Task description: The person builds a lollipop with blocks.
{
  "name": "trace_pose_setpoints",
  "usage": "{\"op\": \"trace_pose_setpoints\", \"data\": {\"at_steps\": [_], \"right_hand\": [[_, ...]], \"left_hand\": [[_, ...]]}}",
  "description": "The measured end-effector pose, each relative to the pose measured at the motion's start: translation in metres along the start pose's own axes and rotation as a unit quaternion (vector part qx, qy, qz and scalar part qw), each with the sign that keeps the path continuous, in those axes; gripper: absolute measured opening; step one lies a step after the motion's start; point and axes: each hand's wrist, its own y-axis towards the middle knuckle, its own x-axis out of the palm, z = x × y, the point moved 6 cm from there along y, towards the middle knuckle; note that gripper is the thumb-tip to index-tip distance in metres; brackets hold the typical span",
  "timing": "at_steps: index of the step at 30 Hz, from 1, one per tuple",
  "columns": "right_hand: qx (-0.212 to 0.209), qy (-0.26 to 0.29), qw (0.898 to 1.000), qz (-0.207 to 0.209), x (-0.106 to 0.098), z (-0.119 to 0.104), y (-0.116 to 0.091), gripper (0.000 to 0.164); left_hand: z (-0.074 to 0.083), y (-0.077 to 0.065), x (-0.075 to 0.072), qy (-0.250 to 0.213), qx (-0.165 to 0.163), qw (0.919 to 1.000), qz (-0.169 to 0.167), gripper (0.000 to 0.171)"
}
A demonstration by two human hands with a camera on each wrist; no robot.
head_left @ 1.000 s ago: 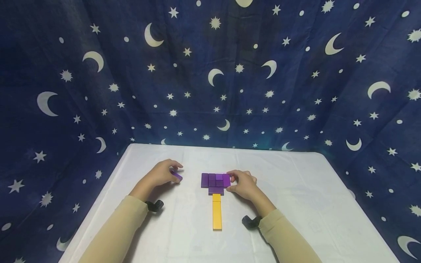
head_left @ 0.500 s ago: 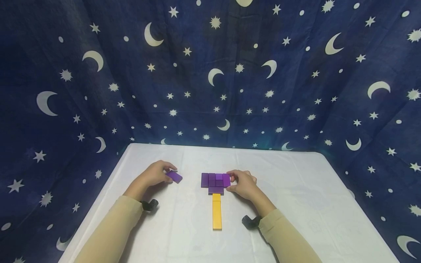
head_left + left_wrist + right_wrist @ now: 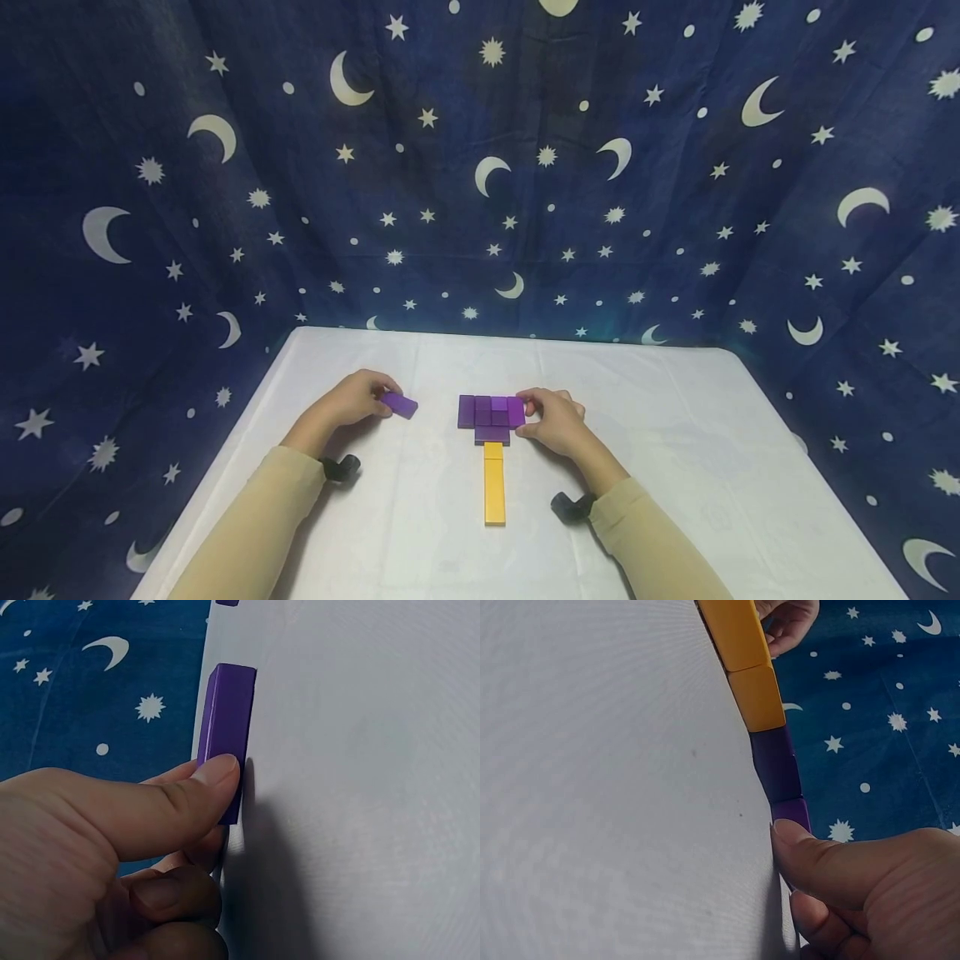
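Observation:
My left hand (image 3: 348, 402) pinches a purple block (image 3: 400, 405) between thumb and fingers, left of the block figure. In the left wrist view this purple block (image 3: 232, 712) is a long bar with the thumb on its side. Flat purple blocks (image 3: 492, 411) in several shades lie joined mid-table. Below them two yellow blocks (image 3: 494, 492) run toward me in line. My right hand (image 3: 558, 423) holds the rightmost purple block (image 3: 516, 411) by its right side, index finger at the far end and thumb at the near end. In the right wrist view the thumb partly hides this block (image 3: 793, 811).
A white cloth covers the table (image 3: 660, 417) on all sides of the figure. Behind it and at both sides hangs a dark blue curtain (image 3: 480, 208) with moons and stars. A black wrist camera (image 3: 341, 468) sits at my left wrist, another black wrist camera (image 3: 572, 507) at my right.
My left hand has drawn back a little to the left, and the purple block in it has turned to show more of its face. The right hand and the figure stay in place.

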Motion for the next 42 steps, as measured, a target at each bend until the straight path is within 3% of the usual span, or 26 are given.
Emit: {"op": "trace_pose_setpoints", "data": {"at_steps": [22, 42], "right_hand": [[-0.005, -0.004, 1.000, -0.001, -0.001, -0.001, -0.001, 0.065], [-0.007, -0.001, 1.000, -0.001, -0.001, 0.001, 0.000, 0.065]], "left_hand": [[0.017, 0.010, 0.007, 0.004, 0.030, 0.9994, 0.019, 0.025], [0.042, 0.020, 0.019, 0.000, 0.025, 0.9987, 0.045, 0.025]]}}
